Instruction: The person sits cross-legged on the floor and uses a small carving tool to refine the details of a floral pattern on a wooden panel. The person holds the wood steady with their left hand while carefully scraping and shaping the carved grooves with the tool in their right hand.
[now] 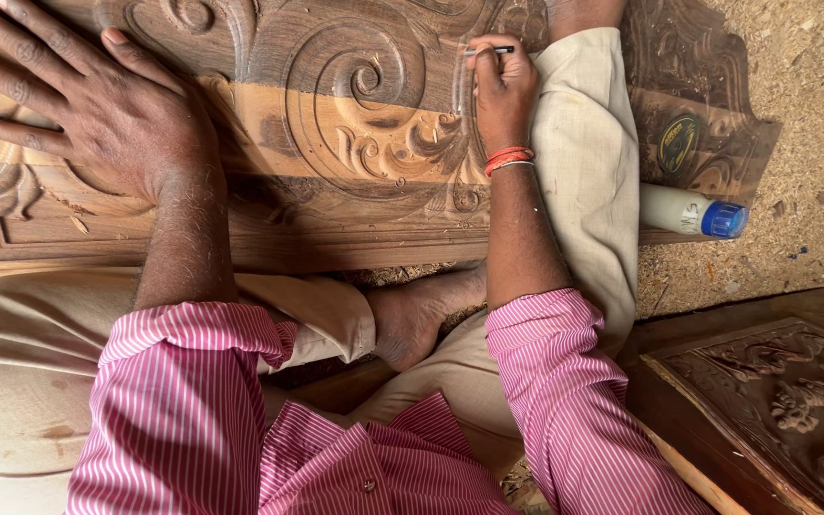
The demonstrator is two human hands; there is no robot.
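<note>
Sawdust covers the floor (793, 105) of this workshop, and on it lies a long carved wooden panel (269, 124) that fills the upper part of our view. We sit on the floor with our legs in beige trousers (21, 372), one bare foot (422, 315) tucked just under the near edge of the panel.

At the far left, our left hand (88, 105) lies flat on the panel, its grip spread wide with fingers apart, palm pressing on the carved wood and holding nothing. Below it, our forearm runs down into a rolled pink striped sleeve (183, 401).

Toward the middle, the panel shows deep spiral scrolls (355, 76) and leaf shapes, with a paler band of wood crossing the darker surface.

Right of the scrolls, our right hand (503, 91) rests on the panel, its grip pressed together around a thin pen (488, 51), which lies roughly level and points left, its tip touching the wood beside the scroll's outer curve. Orange and red bangles (507, 159) circle that wrist. Our right knee lies just beside this hand, over the panel.

Farther right, a white bottle with a blue cap (693, 212) lies on its side at the panel's end, near the knee. In the lower right corner sits another dark carved panel (784, 401), well apart from the hands.
</note>
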